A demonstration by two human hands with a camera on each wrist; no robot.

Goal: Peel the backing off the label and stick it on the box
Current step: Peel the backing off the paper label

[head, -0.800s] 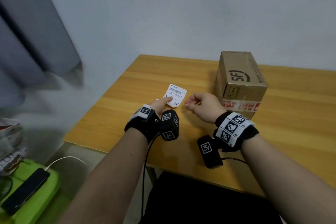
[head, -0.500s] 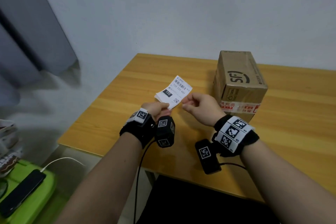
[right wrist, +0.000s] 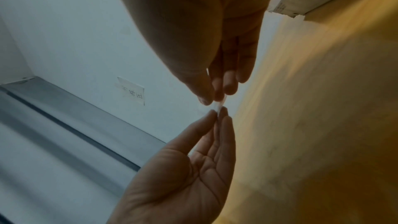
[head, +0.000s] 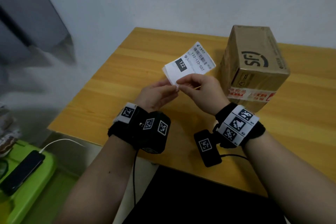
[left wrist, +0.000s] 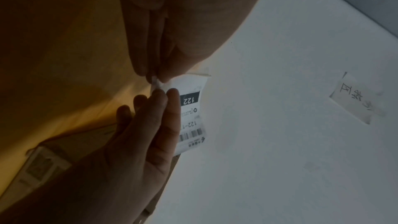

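Observation:
A white printed label [head: 189, 63] is held up in the air above the wooden table [head: 127, 82], print side up. My left hand [head: 173, 88] pinches its near corner from the left. My right hand [head: 179, 83] pinches the same corner from the right, fingertips almost touching the left ones. The left wrist view shows the label [left wrist: 191, 113] with both hands' fingertips meeting at its corner. From the right wrist the label [right wrist: 220, 106] shows edge-on between the fingertips. The brown cardboard box [head: 254, 71] stands just right of the hands, untouched.
A green bin [head: 36, 187] with a black phone [head: 21, 171] on a white cable sits on the floor at the lower left. The table's far edge meets a white wall bearing a taped paper note [left wrist: 355, 98]. A grey curtain [head: 27, 14] hangs at left.
The label has come up off the table in my left hand. My right hand has moved in and now pinches its near corner too. Both hands are higher than before.

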